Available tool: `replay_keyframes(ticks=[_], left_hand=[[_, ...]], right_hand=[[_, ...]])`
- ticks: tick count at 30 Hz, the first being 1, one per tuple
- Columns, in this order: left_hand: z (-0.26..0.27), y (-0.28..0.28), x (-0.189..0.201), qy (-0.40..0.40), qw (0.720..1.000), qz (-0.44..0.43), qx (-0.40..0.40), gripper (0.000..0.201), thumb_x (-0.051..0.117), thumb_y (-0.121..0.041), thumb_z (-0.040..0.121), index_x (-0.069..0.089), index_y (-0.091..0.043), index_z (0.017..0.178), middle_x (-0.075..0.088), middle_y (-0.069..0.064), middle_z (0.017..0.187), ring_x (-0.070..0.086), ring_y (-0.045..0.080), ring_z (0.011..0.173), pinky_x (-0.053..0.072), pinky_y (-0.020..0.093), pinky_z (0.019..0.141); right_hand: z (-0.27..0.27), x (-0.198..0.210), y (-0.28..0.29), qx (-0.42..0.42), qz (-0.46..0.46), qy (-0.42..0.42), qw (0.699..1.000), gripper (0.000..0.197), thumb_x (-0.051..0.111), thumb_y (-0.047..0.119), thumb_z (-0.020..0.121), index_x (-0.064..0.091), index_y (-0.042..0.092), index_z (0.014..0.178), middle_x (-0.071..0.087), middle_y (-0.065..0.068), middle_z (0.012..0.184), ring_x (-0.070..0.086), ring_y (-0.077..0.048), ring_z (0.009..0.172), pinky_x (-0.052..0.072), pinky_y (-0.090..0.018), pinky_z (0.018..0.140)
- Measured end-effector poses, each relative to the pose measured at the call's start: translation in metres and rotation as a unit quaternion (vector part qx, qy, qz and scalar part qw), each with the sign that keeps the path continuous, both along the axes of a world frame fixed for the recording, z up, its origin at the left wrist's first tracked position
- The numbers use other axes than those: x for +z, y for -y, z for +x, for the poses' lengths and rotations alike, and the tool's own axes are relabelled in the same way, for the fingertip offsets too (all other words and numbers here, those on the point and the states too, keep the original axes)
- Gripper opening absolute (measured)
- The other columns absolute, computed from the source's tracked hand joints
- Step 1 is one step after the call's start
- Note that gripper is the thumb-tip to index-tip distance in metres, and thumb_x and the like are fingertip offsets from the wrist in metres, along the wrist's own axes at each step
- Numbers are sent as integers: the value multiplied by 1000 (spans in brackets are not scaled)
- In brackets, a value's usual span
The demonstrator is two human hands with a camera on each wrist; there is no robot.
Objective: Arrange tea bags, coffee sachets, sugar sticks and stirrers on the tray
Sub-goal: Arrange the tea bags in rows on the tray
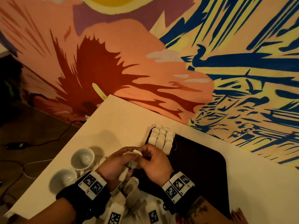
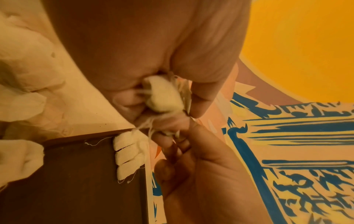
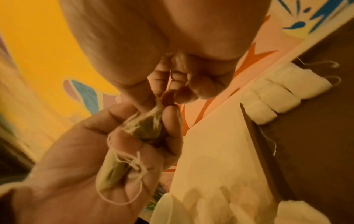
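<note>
Both hands meet above the near-left edge of the dark tray (image 1: 202,159). My left hand (image 1: 131,153) grips a small white tea bag (image 1: 137,152), with a second bag (image 3: 113,171) and loose string lying in its palm. My right hand (image 1: 145,153) pinches the top of the first tea bag (image 3: 148,125) between thumb and fingertips. Several tea bags (image 1: 161,139) lie in neat rows at the tray's far-left corner, also seen in the left wrist view as tea bags (image 2: 128,156). The rest of the tray (image 2: 76,189) is bare.
Two white cups (image 1: 83,157) (image 1: 63,177) lie on the cream table (image 1: 121,120) left of my hands. A loose pile of tea bags (image 1: 131,191) sits between my wrists. A painted wall borders the table behind. Cables (image 1: 16,145) lie on the floor at left.
</note>
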State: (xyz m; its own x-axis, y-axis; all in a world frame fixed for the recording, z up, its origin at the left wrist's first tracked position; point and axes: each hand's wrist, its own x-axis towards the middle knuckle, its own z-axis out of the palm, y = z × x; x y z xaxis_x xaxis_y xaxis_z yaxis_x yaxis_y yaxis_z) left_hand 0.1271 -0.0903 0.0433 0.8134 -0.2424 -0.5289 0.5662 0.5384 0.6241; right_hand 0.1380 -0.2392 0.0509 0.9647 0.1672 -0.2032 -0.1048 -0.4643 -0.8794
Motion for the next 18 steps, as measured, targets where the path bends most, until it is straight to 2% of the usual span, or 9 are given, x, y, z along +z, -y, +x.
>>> replay_keyframes(ticks=[2, 3, 5, 7, 9, 11, 13, 15, 18], left_hand=[[-4, -4, 1, 0, 1000, -5, 1, 38, 74, -8, 76, 66, 2, 112, 61, 31, 99, 58, 41, 88, 43, 41, 73], [-6, -6, 3, 3, 1000, -7, -5, 37, 73, -10, 77, 65, 2, 111, 60, 31, 102, 55, 41, 91, 41, 40, 71], [-8, -8, 5, -1, 1000, 7, -11, 23, 60, -8, 86, 63, -1, 108, 63, 26, 91, 60, 34, 73, 39, 26, 51], [-10, -10, 7, -9, 1000, 14, -13, 16, 46, -2, 91, 61, -5, 98, 64, 18, 75, 61, 25, 56, 30, 15, 34], [-12, -11, 10, -11, 1000, 14, -7, 19, 41, 1, 91, 58, -7, 95, 62, 13, 68, 63, 23, 47, 27, 13, 31], [-12, -9, 11, -14, 1000, 10, -2, 17, 44, 0, 89, 57, -8, 94, 59, 12, 70, 63, 23, 45, 27, 14, 33], [-12, -6, 12, -9, 1000, 6, -9, 7, 52, -1, 87, 54, -8, 89, 57, 13, 66, 55, 18, 37, 27, 14, 32], [-13, -4, 12, 6, 1000, 8, -16, 14, 64, -5, 82, 51, -7, 86, 56, 13, 59, 44, 14, 29, 28, 14, 31], [-11, 1, 12, 18, 1000, 12, -18, 18, 67, -2, 81, 50, -5, 84, 55, 12, 50, 39, 13, 25, 29, 14, 29]], right_hand=[[-4, 3, -2, -31, 18, 0, 999, 9, 75, 19, 87, 67, 23, 85, 74, -3, 87, 69, -16, 81, 56, -30, 75], [-6, 4, -2, -45, 16, -1, 999, 12, 76, 18, 86, 67, 24, 83, 74, -2, 85, 69, -16, 78, 55, -29, 72], [-9, 4, -1, -82, 41, -30, 995, 11, 75, 18, 87, 67, 24, 81, 73, 0, 80, 64, -12, 68, 51, -27, 63], [-11, 6, -1, -114, 110, -82, 984, 11, 71, 16, 90, 65, 18, 82, 68, 0, 75, 59, -12, 63, 44, -24, 52], [-14, 7, 0, -124, 152, -102, 975, 11, 67, 16, 93, 63, 17, 83, 64, -1, 75, 60, -17, 65, 40, -24, 47], [-15, 9, 1, -125, 150, -86, 977, 11, 66, 17, 94, 62, 19, 84, 65, -2, 78, 61, -21, 69, 41, -24, 47], [-16, 11, 1, -144, 138, -66, 978, 9, 65, 16, 95, 61, 18, 86, 65, 0, 78, 60, -16, 66, 42, -24, 47], [-17, 12, 2, -164, 137, -42, 976, 8, 64, 16, 95, 61, 16, 88, 62, 3, 72, 54, -11, 58, 42, -24, 47], [-15, 9, 5, -176, 139, -2, 975, 8, 64, 12, 95, 61, 15, 88, 58, 8, 67, 48, -9, 59, 42, -26, 53]])
